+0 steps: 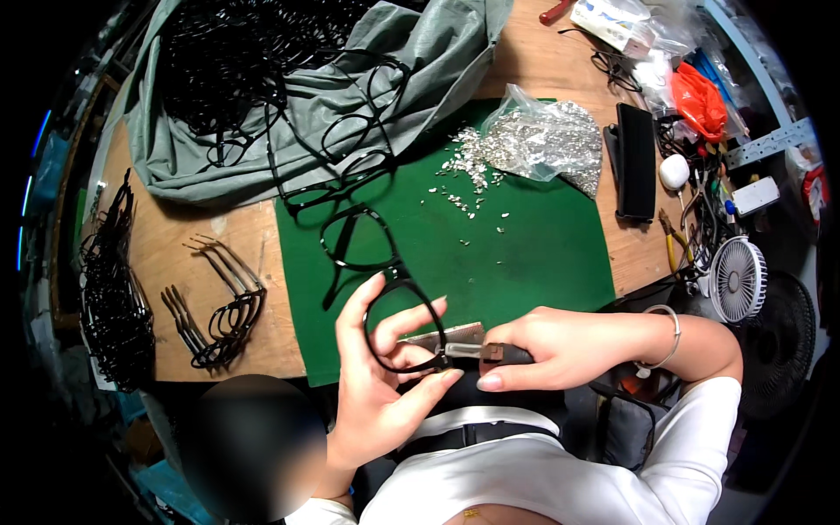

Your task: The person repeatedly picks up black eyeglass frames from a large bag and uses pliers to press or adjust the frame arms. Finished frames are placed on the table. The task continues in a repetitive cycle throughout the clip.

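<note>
A black eyeglass frame [395, 273] is tilted above the near edge of the green mat [542, 271], and its rims look to have no lenses. My left hand [372, 398] grips its near rim, with fingers behind and through the opening and the thumb by the outer corner. My right hand [560, 346] is closed round a dark-handled tool [510, 354]; its metal tip meets that same corner, where the exact contact is too small to make out. Just behind the tip, a flat metal piece [468, 332] lies at the mat's edge.
A grey-green cloth [175, 166] holds a heap of black frames [227, 61]; several others spill toward the mat. Small silvery parts [468, 166] scatter beside a clear bag [547, 140]. Bundled black temples [114, 289], a phone [635, 162], pliers [670, 241] and a white fan [738, 278] flank the mat.
</note>
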A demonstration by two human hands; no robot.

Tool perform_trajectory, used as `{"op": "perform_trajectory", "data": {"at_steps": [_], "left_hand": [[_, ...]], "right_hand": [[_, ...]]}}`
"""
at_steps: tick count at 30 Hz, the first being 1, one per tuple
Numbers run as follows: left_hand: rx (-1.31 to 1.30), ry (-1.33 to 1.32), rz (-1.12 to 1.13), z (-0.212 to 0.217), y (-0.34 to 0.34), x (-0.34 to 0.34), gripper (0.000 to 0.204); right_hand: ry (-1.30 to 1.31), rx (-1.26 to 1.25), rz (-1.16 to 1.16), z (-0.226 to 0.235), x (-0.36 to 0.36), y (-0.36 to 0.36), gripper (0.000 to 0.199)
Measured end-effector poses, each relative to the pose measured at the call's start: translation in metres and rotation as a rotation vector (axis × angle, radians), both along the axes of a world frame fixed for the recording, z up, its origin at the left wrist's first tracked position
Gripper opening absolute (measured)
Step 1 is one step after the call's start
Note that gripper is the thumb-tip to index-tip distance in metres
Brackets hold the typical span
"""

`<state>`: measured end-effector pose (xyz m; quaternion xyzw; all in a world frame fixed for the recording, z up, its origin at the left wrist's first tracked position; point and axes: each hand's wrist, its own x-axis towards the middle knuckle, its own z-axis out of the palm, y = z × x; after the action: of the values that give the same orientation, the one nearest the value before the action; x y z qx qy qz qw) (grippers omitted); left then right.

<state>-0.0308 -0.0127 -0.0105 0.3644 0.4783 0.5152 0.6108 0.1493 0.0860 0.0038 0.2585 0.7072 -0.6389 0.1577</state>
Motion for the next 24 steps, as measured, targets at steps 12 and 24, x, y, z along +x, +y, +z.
{"op": "perform_trajectory", "data": {"at_steps": [12,24], "left_hand": [[-0.005,0.070,0.164,-0.039,-0.048,0.019,0.080],[-0.166,-0.120,0.009,-0.042,-0.046,0.008,0.012]], "right_hand": [[-0.040,0.896,-0.395,-0.072,0.024,0.025,0.014],[-0.107,0.703,-0.329,-0.059,0.007,0.020,0.013]]}}
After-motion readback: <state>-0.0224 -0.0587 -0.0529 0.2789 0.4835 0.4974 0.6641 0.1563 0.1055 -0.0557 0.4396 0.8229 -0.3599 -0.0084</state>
